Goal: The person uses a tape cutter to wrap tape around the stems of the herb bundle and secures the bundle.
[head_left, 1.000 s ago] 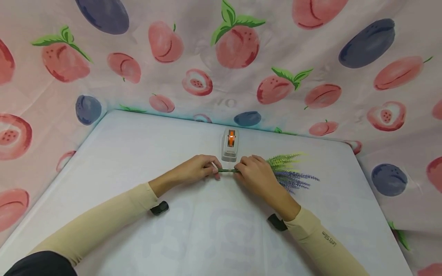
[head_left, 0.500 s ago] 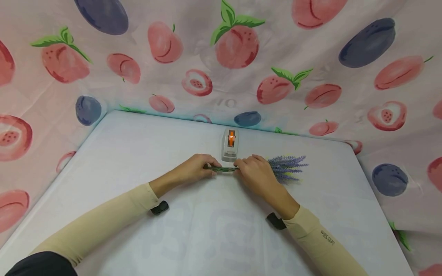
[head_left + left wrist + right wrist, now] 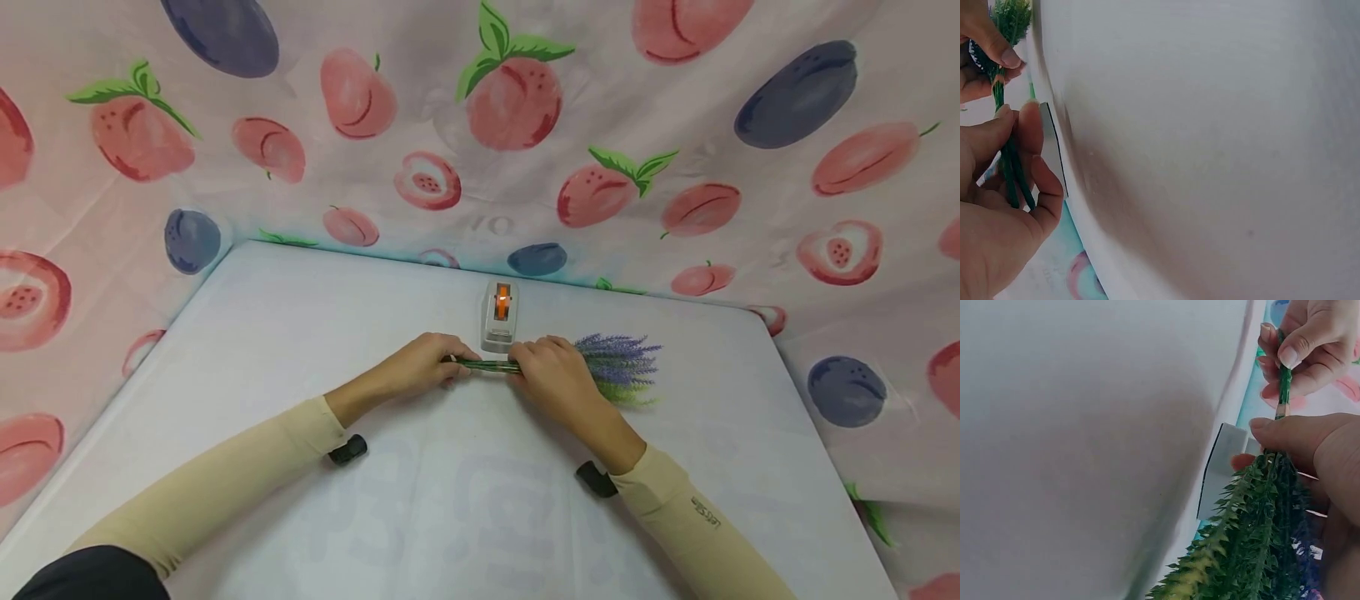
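Note:
A bunch of artificial lavender (image 3: pixel 618 362) lies crosswise over the table, purple and yellow-green heads to the right, green stems to the left. My left hand (image 3: pixel 427 364) pinches the stem ends between thumb and fingers; the left wrist view shows the stems (image 3: pixel 1010 172) passing between them. Just below the flower heads, my right hand (image 3: pixel 555 375) grips the stems. Between the two hands, a narrow tan-orange band (image 3: pixel 1282 411) goes round the stems in the right wrist view. The palm side of my right hand is hidden from above.
Right behind the hands stands a grey tape dispenser (image 3: pixel 497 338) with an orange roll holder. A white cloth covers the table (image 3: pixel 300 292). Fruit-printed curtain (image 3: pixel 427 100) closes off the back and sides. Dark wrist cameras hang under both wrists.
The bunch has turned about its length: the yellow-green heads went from the far side to the near side, the purple ones to the far side. My left fingers have shifted on the stems.

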Action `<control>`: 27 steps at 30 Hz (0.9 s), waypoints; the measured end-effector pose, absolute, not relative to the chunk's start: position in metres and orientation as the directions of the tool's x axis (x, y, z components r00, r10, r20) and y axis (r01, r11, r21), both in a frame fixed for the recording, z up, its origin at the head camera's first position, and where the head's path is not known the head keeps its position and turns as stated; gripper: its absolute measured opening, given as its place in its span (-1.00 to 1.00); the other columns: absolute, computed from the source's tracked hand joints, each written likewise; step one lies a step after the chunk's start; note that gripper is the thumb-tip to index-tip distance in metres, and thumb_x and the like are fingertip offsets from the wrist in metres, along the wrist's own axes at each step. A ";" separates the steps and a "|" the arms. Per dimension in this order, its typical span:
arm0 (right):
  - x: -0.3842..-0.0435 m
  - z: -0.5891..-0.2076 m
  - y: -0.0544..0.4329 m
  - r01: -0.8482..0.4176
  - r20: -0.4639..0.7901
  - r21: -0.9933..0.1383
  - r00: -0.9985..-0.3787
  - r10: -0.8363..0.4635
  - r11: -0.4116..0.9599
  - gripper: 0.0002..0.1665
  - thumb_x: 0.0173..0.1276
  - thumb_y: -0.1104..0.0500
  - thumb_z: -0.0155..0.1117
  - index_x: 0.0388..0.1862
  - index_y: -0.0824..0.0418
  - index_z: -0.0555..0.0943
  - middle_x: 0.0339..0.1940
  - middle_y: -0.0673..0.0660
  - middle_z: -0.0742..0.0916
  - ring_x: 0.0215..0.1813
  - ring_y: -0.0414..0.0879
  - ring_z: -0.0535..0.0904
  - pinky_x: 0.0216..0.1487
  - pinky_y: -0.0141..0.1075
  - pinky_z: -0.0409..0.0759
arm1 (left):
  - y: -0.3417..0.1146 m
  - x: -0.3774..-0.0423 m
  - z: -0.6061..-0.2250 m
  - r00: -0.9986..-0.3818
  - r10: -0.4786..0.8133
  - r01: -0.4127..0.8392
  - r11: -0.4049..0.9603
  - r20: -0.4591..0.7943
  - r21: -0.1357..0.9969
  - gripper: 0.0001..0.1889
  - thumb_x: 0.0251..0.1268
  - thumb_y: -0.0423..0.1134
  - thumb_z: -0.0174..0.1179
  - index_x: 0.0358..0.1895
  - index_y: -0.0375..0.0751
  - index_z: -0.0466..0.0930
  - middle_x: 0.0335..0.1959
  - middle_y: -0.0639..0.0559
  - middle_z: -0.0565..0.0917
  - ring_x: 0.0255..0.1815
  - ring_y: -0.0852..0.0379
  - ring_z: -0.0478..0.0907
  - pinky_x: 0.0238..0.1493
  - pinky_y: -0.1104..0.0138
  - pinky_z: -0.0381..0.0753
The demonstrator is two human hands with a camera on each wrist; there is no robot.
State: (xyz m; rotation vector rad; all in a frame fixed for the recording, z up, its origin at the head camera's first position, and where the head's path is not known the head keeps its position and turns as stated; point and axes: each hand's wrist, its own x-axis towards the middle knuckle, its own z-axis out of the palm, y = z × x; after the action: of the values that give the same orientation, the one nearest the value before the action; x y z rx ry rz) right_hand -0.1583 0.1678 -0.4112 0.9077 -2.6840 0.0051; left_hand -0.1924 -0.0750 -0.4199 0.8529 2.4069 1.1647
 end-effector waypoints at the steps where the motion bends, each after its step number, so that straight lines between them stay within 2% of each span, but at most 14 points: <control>1: -0.159 -0.412 0.168 -0.593 0.289 0.094 -0.752 -0.592 0.799 -0.71 0.22 0.07 0.58 -0.19 0.17 0.71 -0.30 0.06 0.74 -0.25 0.00 0.70 0.13 0.03 0.63 | -0.075 -0.193 -0.420 -0.765 0.642 0.365 0.488 -0.043 0.793 -0.74 0.41 -0.42 0.24 0.09 -0.26 0.74 -0.09 -0.07 0.71 -0.38 0.09 0.66 -0.32 0.39 0.66; 8: -0.159 -0.412 0.170 -0.612 0.300 0.089 -0.736 -0.607 0.786 -0.73 0.21 0.10 0.59 -0.15 0.17 0.77 -0.28 0.08 0.62 -0.30 -0.03 0.64 0.11 0.00 0.64 | -0.075 -0.194 -0.421 -0.768 0.638 0.355 0.491 -0.051 0.796 -0.74 0.43 -0.40 0.23 0.11 -0.26 0.72 -0.19 -0.06 0.70 -0.39 0.12 0.70 -0.26 0.37 0.63; 11: -0.159 -0.412 0.170 -0.618 0.309 0.093 -0.728 -0.612 0.781 -0.72 0.20 0.09 0.59 -0.14 0.17 0.78 -0.31 0.08 0.64 -0.32 -0.05 0.65 0.09 -0.03 0.65 | -0.076 -0.196 -0.421 -0.771 0.636 0.354 0.476 -0.037 0.805 -0.75 0.43 -0.42 0.21 0.10 -0.23 0.72 -0.25 -0.09 0.73 -0.39 0.10 0.72 -0.22 0.37 0.60; 16: -0.160 -0.410 0.170 -0.615 0.327 0.085 -0.726 -0.605 0.784 -0.67 0.20 0.09 0.59 -0.11 0.19 0.76 -0.30 0.08 0.71 -0.28 -0.02 0.69 0.07 -0.05 0.66 | -0.076 -0.197 -0.424 -0.773 0.635 0.338 0.444 -0.025 0.830 -0.77 0.45 -0.44 0.19 0.07 -0.25 0.71 -0.31 -0.13 0.73 -0.39 0.07 0.73 -0.20 0.34 0.65; 23: -0.163 -0.410 0.171 -0.609 0.342 0.084 -0.726 -0.597 0.789 -0.71 0.25 0.13 0.55 -0.11 0.20 0.72 -0.31 0.08 0.79 -0.28 -0.02 0.68 -0.02 -0.09 0.67 | -0.074 -0.195 -0.423 -0.795 0.607 0.359 0.482 -0.009 0.799 -0.80 0.49 -0.35 0.19 0.09 -0.16 0.64 -0.39 -0.01 0.73 -0.37 0.12 0.70 -0.13 0.30 0.60; 27: -0.164 -0.411 0.172 -0.605 0.334 0.075 -0.734 -0.592 0.793 -0.69 0.25 0.13 0.55 -0.08 0.20 0.70 -0.27 0.09 0.81 -0.26 -0.01 0.68 0.00 -0.09 0.66 | -0.072 -0.195 -0.421 -0.808 0.589 0.352 0.504 -0.016 0.789 -0.82 0.50 -0.33 0.17 0.07 -0.11 0.58 -0.36 -0.02 0.74 -0.38 0.12 0.70 -0.16 0.28 0.60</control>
State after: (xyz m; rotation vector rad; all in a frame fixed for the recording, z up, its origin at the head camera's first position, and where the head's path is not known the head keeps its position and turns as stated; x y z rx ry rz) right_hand -0.1640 0.1716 -0.4109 0.9115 -2.6413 0.0540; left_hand -0.1945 -0.0719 -0.4210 0.7930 2.4670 1.1981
